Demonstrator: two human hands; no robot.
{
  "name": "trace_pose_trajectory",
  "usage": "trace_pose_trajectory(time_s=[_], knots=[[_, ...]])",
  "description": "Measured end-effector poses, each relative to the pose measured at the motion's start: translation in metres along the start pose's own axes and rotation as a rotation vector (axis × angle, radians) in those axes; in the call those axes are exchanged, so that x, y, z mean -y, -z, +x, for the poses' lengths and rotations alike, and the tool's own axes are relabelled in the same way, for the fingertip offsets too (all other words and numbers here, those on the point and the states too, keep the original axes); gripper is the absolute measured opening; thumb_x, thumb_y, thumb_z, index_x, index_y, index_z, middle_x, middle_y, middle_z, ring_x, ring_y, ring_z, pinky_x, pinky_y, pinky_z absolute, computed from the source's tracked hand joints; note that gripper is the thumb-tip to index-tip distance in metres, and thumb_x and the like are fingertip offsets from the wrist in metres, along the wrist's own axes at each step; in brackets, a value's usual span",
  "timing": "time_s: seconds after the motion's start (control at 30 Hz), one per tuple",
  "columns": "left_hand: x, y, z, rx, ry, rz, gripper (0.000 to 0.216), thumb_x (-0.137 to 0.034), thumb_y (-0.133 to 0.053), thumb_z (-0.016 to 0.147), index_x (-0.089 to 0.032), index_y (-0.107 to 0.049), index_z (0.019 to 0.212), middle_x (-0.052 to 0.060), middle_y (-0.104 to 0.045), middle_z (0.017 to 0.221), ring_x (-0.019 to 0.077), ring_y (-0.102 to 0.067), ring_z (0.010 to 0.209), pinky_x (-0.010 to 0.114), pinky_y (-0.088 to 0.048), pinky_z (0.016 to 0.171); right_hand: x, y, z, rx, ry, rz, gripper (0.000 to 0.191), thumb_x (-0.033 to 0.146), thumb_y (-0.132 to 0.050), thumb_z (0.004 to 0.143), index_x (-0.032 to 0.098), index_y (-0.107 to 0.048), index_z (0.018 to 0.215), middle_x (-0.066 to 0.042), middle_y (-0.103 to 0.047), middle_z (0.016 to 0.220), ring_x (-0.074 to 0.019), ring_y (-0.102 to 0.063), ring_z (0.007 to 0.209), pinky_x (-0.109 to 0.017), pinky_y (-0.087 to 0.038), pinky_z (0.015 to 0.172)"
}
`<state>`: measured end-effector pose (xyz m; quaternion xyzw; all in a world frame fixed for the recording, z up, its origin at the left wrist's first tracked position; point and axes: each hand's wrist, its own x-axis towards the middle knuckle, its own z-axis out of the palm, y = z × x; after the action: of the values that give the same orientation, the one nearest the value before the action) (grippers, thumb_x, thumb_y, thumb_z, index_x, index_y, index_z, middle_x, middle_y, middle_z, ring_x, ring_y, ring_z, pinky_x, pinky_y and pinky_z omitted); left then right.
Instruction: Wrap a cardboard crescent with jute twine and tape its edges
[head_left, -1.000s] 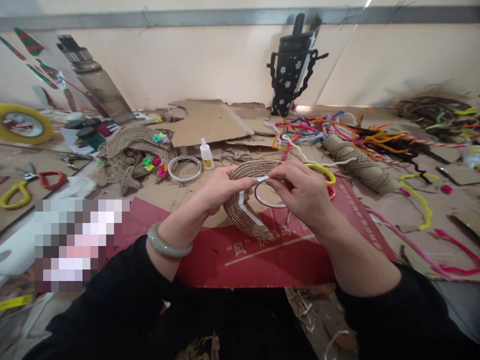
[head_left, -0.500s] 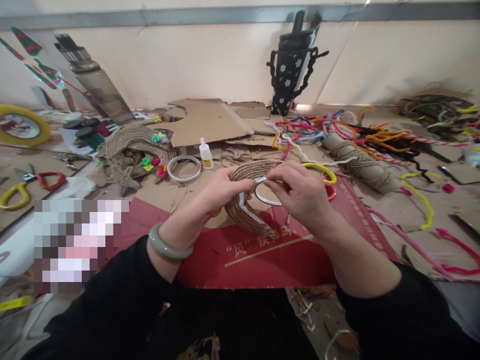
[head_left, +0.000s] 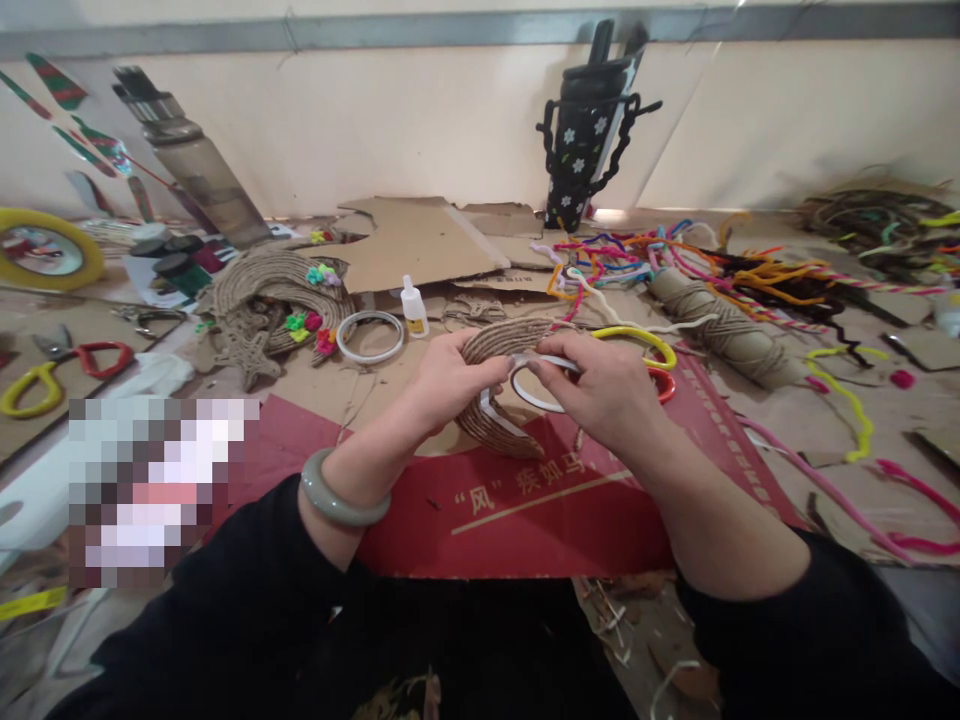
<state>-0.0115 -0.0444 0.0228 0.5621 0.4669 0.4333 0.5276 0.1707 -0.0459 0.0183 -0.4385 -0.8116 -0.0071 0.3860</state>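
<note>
My left hand [head_left: 442, 385] is closed on a curved, crescent-like piece wrapped in rows of brown twine [head_left: 499, 428], its thumb pressing near the inner edge. A white strip of tape [head_left: 504, 418] runs along that inner curve. In my right hand [head_left: 604, 385], a narrow roll of white tape [head_left: 538, 403] is pinched close to the left thumb, and the two hands' fingertips nearly meet at the tape. Both hands are above a red printed cardboard sheet [head_left: 525, 530]. Yellow and red loop handles [head_left: 661, 350] show behind my right hand.
A small glue bottle [head_left: 414, 310] stands behind a second tape roll [head_left: 370, 340]. At left lie a decorated twine piece [head_left: 259, 290] and scissors [head_left: 64, 375]. Coloured pipe cleaners [head_left: 622, 260] and a twine spool [head_left: 720, 325] are at right. A black tumbler [head_left: 581, 140] stands at the back.
My right fingers have lowered slightly toward the left thumb, and the tape roll has tilted a little. The lower tip of the twine piece has shifted slightly upward.
</note>
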Motion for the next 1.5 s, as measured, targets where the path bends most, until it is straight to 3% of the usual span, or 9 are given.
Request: trace_pose_trajectory(time_s=[0.13,0.7,0.9,1.23,1.5], knots=[[0.000,0.000,0.000,0.008,0.010,-0.015,0.017,-0.028,-0.070,0.069,-0.015,-0.060,0.076,-0.003,-0.058,0.057,0.0091,-0.053,0.051,0.022,-0.044,0.050,0.000,-0.001,0.000,0.056,-0.012,0.007,0.019,0.031,-0.057,0.089,0.020,-0.071,0.084,-0.005,-0.074,0.078,-0.0174,-0.065,0.068,-0.028,-0.041,0.061],[0.001,-0.007,-0.003,0.012,0.070,-0.114,0.022,-0.029,-0.073,0.069,-0.014,-0.059,0.077,-0.002,-0.059,0.060,0.0084,-0.054,0.052,0.022,-0.046,0.051,0.003,-0.006,-0.002,-0.141,-0.079,-0.057,0.018,0.030,-0.059,0.082,0.019,-0.070,0.072,-0.003,-0.071,0.064,-0.0147,-0.060,0.055,-0.027,-0.038,0.054],[0.000,-0.009,-0.003,0.025,0.053,-0.123,0.018,-0.027,-0.071,0.071,-0.015,-0.059,0.075,-0.003,-0.058,0.058,0.0080,-0.053,0.050,0.022,-0.044,0.050,0.002,-0.003,0.002,-0.051,-0.192,-0.007,0.020,0.034,-0.060,0.081,0.021,-0.069,0.070,0.000,-0.065,0.055,-0.0134,-0.054,0.049,-0.027,-0.036,0.052],[0.000,-0.007,-0.005,0.047,0.069,-0.190,0.021,-0.029,-0.073,0.071,-0.016,-0.060,0.080,-0.003,-0.059,0.058,0.0082,-0.053,0.049,0.022,-0.045,0.049,0.003,0.004,0.007,0.060,-0.253,0.217,0.021,0.033,-0.060,0.081,0.019,-0.063,0.065,0.004,-0.053,0.049,-0.0098,-0.043,0.046,-0.025,-0.031,0.049],[-0.003,-0.002,-0.005,0.098,0.160,-0.189,0.026,-0.033,-0.076,0.066,-0.016,-0.062,0.079,-0.001,-0.061,0.062,0.0103,-0.055,0.054,0.023,-0.044,0.051,0.005,0.005,0.008,0.060,-0.253,0.265,0.020,0.031,-0.059,0.081,0.018,-0.062,0.066,0.003,-0.054,0.052,-0.0096,-0.043,0.049,-0.024,-0.031,0.049]])
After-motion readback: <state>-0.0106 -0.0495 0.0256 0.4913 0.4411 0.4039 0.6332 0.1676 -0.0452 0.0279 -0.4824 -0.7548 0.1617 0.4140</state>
